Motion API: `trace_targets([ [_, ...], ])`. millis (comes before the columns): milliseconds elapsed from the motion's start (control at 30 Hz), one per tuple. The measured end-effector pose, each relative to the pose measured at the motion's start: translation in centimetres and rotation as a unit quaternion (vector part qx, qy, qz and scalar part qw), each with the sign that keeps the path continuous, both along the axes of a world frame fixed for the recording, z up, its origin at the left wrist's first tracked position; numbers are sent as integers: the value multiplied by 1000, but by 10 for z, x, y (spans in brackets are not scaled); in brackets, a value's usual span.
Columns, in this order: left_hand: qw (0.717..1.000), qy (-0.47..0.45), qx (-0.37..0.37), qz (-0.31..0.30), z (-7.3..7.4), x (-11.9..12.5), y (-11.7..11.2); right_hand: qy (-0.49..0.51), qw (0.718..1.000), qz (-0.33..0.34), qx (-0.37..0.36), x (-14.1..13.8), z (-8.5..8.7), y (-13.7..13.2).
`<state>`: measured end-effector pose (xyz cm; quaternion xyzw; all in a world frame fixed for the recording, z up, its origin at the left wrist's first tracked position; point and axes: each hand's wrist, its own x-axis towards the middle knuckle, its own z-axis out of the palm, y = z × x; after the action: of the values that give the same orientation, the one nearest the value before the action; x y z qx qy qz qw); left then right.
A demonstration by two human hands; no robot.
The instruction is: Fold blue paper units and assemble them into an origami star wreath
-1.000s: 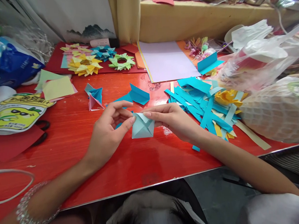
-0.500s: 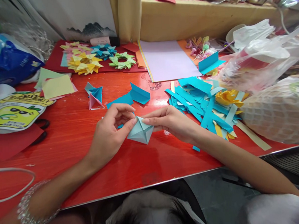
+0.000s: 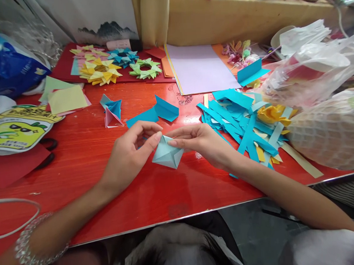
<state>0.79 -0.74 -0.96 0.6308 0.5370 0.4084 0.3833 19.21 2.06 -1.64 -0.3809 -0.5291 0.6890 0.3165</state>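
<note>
A pale blue folded paper piece (image 3: 167,154) is held just above the red table (image 3: 156,196), near its middle. My left hand (image 3: 128,158) pinches its upper left corner with thumb and forefinger. My right hand (image 3: 202,141) pinches its upper right side, fingers closed on the paper. A beaded bracelet (image 3: 35,248) sits on my left wrist.
Blue folded pieces (image 3: 158,112) and a small pink and blue one (image 3: 111,112) lie beyond my hands. A heap of blue and yellow paper strips (image 3: 247,125) lies to the right, beside plastic bags (image 3: 315,75). Paper stars (image 3: 115,68), paper sheets (image 3: 200,69) and scissors (image 3: 47,152) sit around.
The pale blue piece has been turned and tilted between my fingers, from lying flat as a square to standing on a point. Both hands stay in place.
</note>
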Motion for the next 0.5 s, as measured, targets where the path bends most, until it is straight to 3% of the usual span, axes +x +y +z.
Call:
trace_targets([
  [233,996,69,-20,-55,6,-1,3,-77,995,24,64,1,6,-3],
  [333,999,35,-34,-25,7,-1,3,-78,993,13,89,2,7,-1],
  [500,995,-88,-47,15,0,-4,5,-18,997,28,64,4,8,5],
])
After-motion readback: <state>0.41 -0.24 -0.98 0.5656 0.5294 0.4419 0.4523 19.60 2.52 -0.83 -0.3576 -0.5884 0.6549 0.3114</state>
